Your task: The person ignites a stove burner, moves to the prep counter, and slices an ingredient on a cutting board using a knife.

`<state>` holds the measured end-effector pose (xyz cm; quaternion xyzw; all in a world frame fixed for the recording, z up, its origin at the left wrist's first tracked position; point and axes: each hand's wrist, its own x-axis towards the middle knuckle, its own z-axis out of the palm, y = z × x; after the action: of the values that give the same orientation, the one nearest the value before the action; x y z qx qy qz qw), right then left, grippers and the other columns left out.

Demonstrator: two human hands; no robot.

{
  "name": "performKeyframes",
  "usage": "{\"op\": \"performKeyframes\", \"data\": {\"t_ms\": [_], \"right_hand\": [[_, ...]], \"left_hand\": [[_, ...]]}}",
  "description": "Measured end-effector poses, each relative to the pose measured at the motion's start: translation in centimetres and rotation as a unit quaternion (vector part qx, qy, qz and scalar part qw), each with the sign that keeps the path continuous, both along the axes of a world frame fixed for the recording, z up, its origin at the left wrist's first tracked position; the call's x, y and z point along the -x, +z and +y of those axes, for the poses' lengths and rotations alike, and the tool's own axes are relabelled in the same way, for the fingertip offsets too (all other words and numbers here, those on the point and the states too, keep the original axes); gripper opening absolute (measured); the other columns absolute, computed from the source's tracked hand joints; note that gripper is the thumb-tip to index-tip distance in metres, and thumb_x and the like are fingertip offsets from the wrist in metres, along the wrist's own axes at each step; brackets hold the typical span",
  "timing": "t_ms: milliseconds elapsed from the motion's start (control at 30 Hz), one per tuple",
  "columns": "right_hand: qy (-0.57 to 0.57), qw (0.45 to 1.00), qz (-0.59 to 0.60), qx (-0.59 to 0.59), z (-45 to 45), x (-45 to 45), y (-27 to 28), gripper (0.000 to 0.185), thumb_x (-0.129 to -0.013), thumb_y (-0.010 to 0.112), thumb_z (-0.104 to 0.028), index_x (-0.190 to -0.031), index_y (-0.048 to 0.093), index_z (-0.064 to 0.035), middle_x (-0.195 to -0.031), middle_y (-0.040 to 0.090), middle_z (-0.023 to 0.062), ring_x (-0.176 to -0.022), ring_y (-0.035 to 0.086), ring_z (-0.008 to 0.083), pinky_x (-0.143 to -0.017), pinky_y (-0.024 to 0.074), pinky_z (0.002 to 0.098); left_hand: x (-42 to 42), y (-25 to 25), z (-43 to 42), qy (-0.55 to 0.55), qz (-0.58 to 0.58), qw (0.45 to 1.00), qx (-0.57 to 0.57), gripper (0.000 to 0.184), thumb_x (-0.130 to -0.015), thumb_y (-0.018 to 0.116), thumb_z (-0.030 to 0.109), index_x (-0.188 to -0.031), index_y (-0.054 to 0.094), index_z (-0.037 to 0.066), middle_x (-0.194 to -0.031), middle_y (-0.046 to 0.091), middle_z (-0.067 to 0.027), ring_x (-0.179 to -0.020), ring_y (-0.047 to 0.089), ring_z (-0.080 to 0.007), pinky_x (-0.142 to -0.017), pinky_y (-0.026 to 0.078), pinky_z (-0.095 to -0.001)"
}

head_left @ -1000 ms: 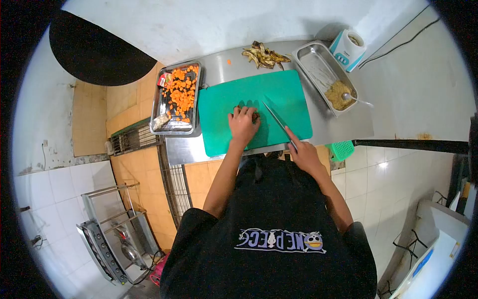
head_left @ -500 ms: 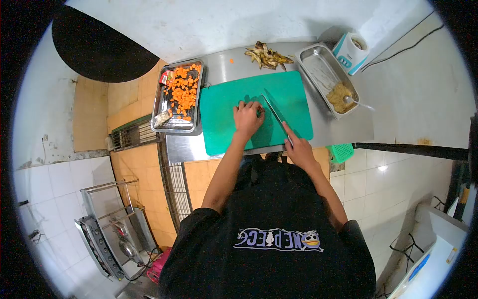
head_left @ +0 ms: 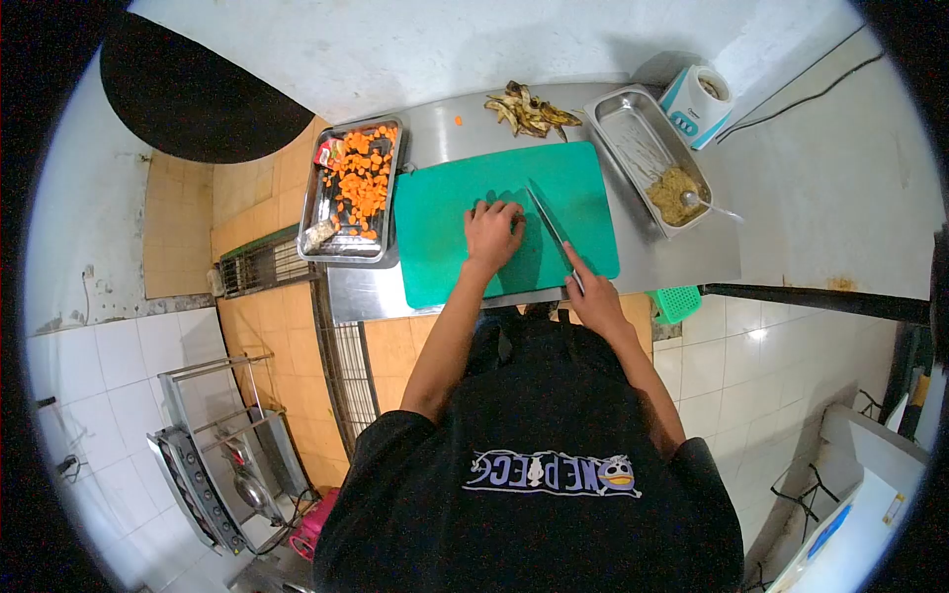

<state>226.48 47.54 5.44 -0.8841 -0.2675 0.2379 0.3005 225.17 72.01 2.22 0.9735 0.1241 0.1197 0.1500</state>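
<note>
A green cutting board lies on the metal table. On its middle, my left hand is curled over a small dark piece, mostly hidden under the fingers. My right hand grips a knife by its handle, index finger along the blade's spine. The blade points up and left over the board, a little to the right of my left hand and apart from it.
Left of the board is a tray of orange carrot pieces with two small packets. Dark peels lie behind the board. At the right are a metal pan with mash and a spoon, a white-and-blue appliance and a green basket.
My left hand has shifted slightly right on the board, its fingers more closed over the dark piece. The knife has moved slightly and stays beside it.
</note>
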Motion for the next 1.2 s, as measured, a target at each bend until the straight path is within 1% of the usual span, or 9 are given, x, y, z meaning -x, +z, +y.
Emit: {"op": "performKeyframes", "data": {"t_ms": [100, 200, 267, 367, 567, 700, 767, 867, 1200], "right_hand": [[-0.01, 1.0, 0.001, -0.012, -0.4, 0.2, -0.4, 0.065, -0.099, 0.053, -0.026, -0.157, 0.026, -0.034, -0.087, 0.066, 0.0314, -0.081, 0.064, 0.0511, -0.079, 0.0508, 0.0607], [-0.021, 1.0, 0.002, -0.002, -0.7, 0.2, -0.3, 0.062, -0.099, 0.054, -0.021, -0.156, 0.032, -0.027, -0.1, 0.067, 0.0252, -0.089, 0.062, 0.0481, -0.079, 0.049, 0.0539], [-0.032, 0.999, 0.006, -0.007, -0.8, 0.1, -0.3, 0.062, -0.099, 0.054, -0.02, -0.156, 0.032, -0.0278, -0.106, 0.066, 0.0264, -0.093, 0.061, 0.0497, -0.082, 0.0491, 0.0541], [-0.031, 0.999, 0.014, -0.017, -0.8, 0.1, -0.4, 0.062, -0.099, 0.053, -0.019, -0.156, 0.032, -0.0285, -0.109, 0.066, 0.0268, -0.094, 0.061, 0.0503, -0.082, 0.049, 0.0543], [-0.016, 0.999, 0.002, -0.041, -0.7, 0.2, 0.0, 0.063, -0.099, 0.053, -0.019, -0.157, 0.03, -0.0284, -0.102, 0.066, 0.027, -0.09, 0.061, 0.0496, -0.08, 0.0492, 0.0543], [-0.008, 0.997, -0.03, -0.064, -0.2, 0.0, -0.3, 0.063, -0.099, 0.051, -0.019, -0.157, 0.029, -0.029, -0.09, 0.066, 0.0263, -0.083, 0.061, 0.0495, -0.077, 0.049, 0.0556], [0.011, 1.0, -0.016, 0.006, 0.4, -0.2, 0.0, 0.063, -0.099, 0.05, -0.019, -0.157, 0.028, -0.0292, -0.081, 0.065, 0.0261, -0.076, 0.061, 0.0499, -0.073, 0.0481, 0.0576], [0.032, 0.999, -0.018, 0.026, 1.0, -0.5, -0.4, 0.067, -0.099, 0.052, -0.022, -0.158, 0.023, -0.0325, -0.085, 0.067, 0.0292, -0.077, 0.065, 0.0492, -0.076, 0.0521, 0.0603], [0.05, 0.998, 0.017, 0.034, 2.7, -1.1, -0.7, 0.066, -0.101, 0.047, -0.021, -0.159, 0.018, -0.0335, -0.088, 0.067, 0.0321, -0.08, 0.064, 0.0528, -0.079, 0.0511, 0.0621]], "left_hand": [[0.0, 0.7, -0.2, 0.014, 0.048, 0.999, -0.005, 0.026, -0.076, 0.074, 0.023, -0.102, 0.068, 0.021, -0.102, 0.069, -0.0015, -0.1, 0.061, -0.0282, -0.084, 0.046, -0.0471], [-0.1, 1.5, 0.4, 0.014, 0.019, 1.0, -0.003, 0.032, -0.078, 0.071, 0.018, -0.109, 0.068, 0.024, -0.107, 0.069, 0.0004, -0.104, 0.06, -0.0271, -0.086, 0.046, -0.0474], [-0.3, 1.8, 1.7, -0.121, 0.019, 0.992, -0.014, 0.033, -0.08, 0.069, 0.015, -0.111, 0.07, 0.029, -0.112, 0.068, 0.0033, -0.108, 0.059, -0.0261, -0.089, 0.045, -0.0485], [-0.7, 1.9, 2.3, -0.147, 0.046, 0.987, -0.05, 0.025, -0.08, 0.071, 0.014, -0.1, 0.074, 0.029, -0.103, 0.07, 0.0056, -0.104, 0.059, -0.0224, -0.085, 0.044, -0.0453], [-0.5, 3.4, 1.9, -0.077, 0.136, 0.987, -0.031, 0.015, -0.083, 0.074, 0.026, -0.098, 0.075, 0.027, -0.106, 0.07, 0.0053, -0.108, 0.059, -0.0221, -0.093, 0.044, -0.0466], [-0.2, 2.3, 1.8, -0.064, 0.088, 0.993, -0.035, 0.016, -0.083, 0.074, 0.028, -0.098, 0.074, 0.026, -0.105, 0.07, 0.0051, -0.107, 0.06, -0.023, -0.094, 0.045, -0.048], [-0.2, 1.7, 1.7, -0.071, 0.091, 0.993, -0.022, 0.018, -0.083, 0.075, 0.03, -0.1, 0.074, 0.025, -0.103, 0.071, 0.0039, -0.106, 0.061, -0.0241, -0.092, 0.045, -0.0489], [-0.2, 2.2, 1.1, -0.046, 0.098, 0.994, -0.012, 0.017, -0.083, 0.074, 0.031, -0.099, 0.074, 0.024, -0.102, 0.071, 0.0033, -0.105, 0.061, -0.0243, -0.091, 0.045, -0.0484], [-0.1, 1.0, 0.8, -0.004, 0.063, 0.998, 0.002, 0.015, -0.085, 0.072, 0.035, -0.093, 0.078, 0.024, -0.099, 0.073, -0.002, -0.097, 0.064, -0.0273, -0.085, 0.048, -0.0485]]}}
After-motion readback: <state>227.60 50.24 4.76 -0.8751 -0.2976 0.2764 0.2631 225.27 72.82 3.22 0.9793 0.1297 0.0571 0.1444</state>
